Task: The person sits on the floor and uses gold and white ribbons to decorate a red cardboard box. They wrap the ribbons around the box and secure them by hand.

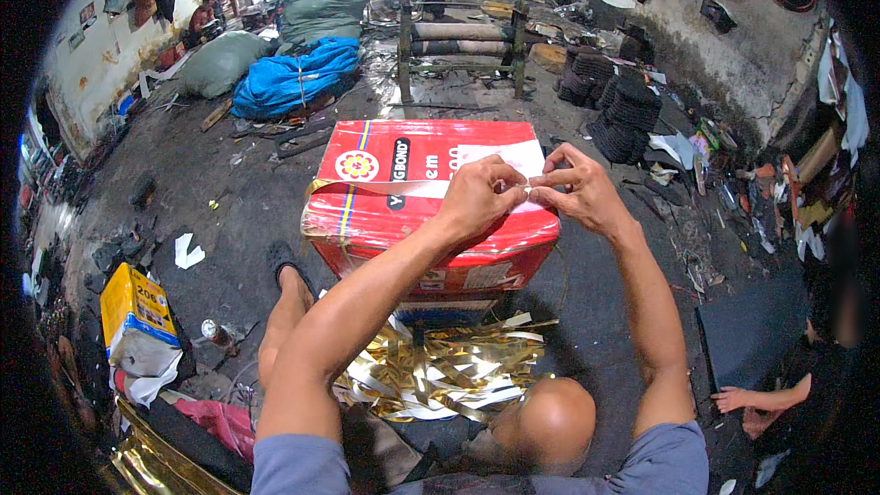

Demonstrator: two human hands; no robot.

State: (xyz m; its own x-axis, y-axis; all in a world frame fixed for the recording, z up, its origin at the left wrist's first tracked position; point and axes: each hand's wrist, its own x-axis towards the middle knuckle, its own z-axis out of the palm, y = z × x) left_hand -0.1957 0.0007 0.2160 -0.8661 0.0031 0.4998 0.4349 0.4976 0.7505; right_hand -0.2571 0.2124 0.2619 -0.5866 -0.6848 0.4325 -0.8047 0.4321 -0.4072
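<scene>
A red carton (422,229) wrapped in clear film stands in front of me. Across its top runs a long narrow strip (417,188), pale along most of its length and gold-brown near the left corner. My left hand (478,194) is closed in a pinch on the strip's right part. Close against it, my right hand (587,191) also pinches the strip, thumb and fingertips together. Beneath my fingers lies a white sheet (500,156) on the carton. Below the carton, between my legs, a loose heap of gold and white strips (440,367) is piled.
A yellow and blue box (139,312) sits on the floor at left. A blue tarp bundle (298,78), large green sacks (321,14) and a rack with rolls (463,41) stand farther back. Dark stacks (628,115) line the right. Another person's hand (765,399) rests by a dark sheet.
</scene>
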